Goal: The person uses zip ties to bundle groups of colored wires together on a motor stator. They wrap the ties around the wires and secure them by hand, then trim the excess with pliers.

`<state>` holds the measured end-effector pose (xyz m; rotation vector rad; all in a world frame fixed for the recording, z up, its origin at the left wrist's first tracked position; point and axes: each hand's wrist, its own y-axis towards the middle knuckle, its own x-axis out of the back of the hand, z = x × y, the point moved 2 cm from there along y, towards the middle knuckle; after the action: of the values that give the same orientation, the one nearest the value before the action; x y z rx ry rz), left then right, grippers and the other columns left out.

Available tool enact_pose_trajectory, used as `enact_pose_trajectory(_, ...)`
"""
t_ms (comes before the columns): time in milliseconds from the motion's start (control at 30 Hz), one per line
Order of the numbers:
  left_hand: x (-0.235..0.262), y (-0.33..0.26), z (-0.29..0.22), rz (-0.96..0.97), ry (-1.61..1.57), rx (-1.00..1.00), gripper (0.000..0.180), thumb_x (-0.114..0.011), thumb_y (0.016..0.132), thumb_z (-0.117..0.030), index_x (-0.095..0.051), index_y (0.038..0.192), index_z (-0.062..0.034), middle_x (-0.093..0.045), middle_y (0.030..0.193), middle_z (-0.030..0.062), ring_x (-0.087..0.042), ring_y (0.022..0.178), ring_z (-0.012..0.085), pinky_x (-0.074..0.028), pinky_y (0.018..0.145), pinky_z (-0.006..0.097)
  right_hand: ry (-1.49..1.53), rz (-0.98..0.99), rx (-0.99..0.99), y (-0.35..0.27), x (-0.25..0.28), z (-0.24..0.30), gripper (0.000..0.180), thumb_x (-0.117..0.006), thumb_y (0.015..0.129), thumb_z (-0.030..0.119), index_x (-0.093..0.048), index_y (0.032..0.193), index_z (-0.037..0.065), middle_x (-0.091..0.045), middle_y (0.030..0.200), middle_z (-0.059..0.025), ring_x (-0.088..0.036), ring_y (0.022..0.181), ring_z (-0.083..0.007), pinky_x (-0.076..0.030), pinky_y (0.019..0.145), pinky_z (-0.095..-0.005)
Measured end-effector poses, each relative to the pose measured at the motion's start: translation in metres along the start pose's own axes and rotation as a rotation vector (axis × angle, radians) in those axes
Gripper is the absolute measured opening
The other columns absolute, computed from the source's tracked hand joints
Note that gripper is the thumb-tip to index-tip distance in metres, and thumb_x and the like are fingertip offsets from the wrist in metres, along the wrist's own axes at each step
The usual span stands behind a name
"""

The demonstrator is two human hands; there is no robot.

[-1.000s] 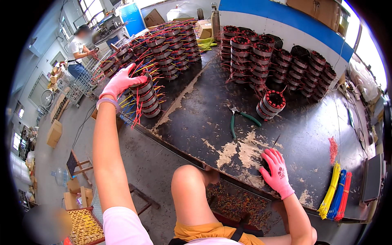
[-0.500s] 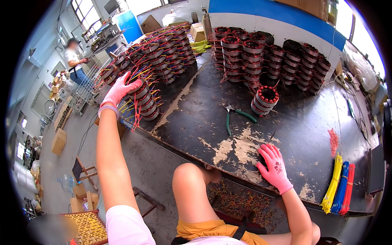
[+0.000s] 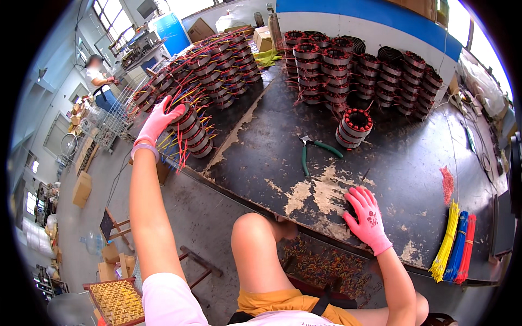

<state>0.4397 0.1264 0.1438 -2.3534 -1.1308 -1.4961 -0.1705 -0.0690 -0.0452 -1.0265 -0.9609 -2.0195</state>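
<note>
Now I have the left hand (image 3: 159, 126) at the top of the upright coil stack (image 3: 194, 135) just to its right, whether gripping I cannot tell, while the farther right hand (image 3: 367, 220) lies spread on the table (image 3: 258, 155).

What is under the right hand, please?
The right hand seems to rest on the dark table; a pale worn patch shows beside it. Anything directly beneath is covered.

Left glove (image 3: 157, 124): pink
Right glove (image 3: 367, 220): pink, dark print
Left coil stack (image 3: 196, 137): grey and dark bands
Leads (image 3: 183, 149): red, yellow, blue
Pliers (image 3: 329, 149): dark green handles
Wire bundles (image 3: 457, 247): yellow, blue, red
Bench top (image 3: 255, 155): black, patchy tan
</note>
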Motion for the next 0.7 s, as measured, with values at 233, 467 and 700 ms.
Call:
enact_pose_trajectory(233,-0.006,0.022,0.012,0.016,-0.093,0.003,0.088,-0.08,0.088,-0.021,-0.033,0.157,0.0065,-0.048,0.155,0.0171,-0.049,0.139,0.0203,-0.036,0.117,0.032,0.105,-0.038,-0.034,0.004,-0.001,-0.005,0.05,-0.071,0.089,0.025,-0.061,0.134,0.004,-0.057,0.145,-0.0174,-0.047,0.141,-0.0372,-0.032,0.121,-0.0496)
enact_pose_trajectory(467,0.007,0.005,-0.035,-0.291,0.382,-0.18,0.074,-0.069,0.096,-0.043,-0.046,0.151,0.0005,-0.048,0.153,0.0211,-0.044,0.145,0.0331,-0.035,0.119,0.042,-0.063,-0.379,0.065,0.123,0.059,-0.019,0.066,-0.075,0.086,0.024,-0.052,0.146,0.01,-0.05,0.152,-0.0144,-0.058,0.123,-0.0372,-0.049,0.101,-0.0467)
enact_pose_trajectory(700,-0.095,-0.078,-0.223,-0.298,0.065,-0.702,0.054,-0.071,0.094,-0.015,-0.054,0.144,-0.001,-0.054,0.148,0.0173,-0.051,0.138,0.0324,-0.039,0.116,0.041,-0.356,-0.109,-0.051,0.174,0.055,-0.085,0.035,-0.071,0.089,0.027,-0.065,0.12,0.012,-0.066,0.117,-0.0085,-0.067,0.104,-0.0311,-0.054,0.09,-0.0436)
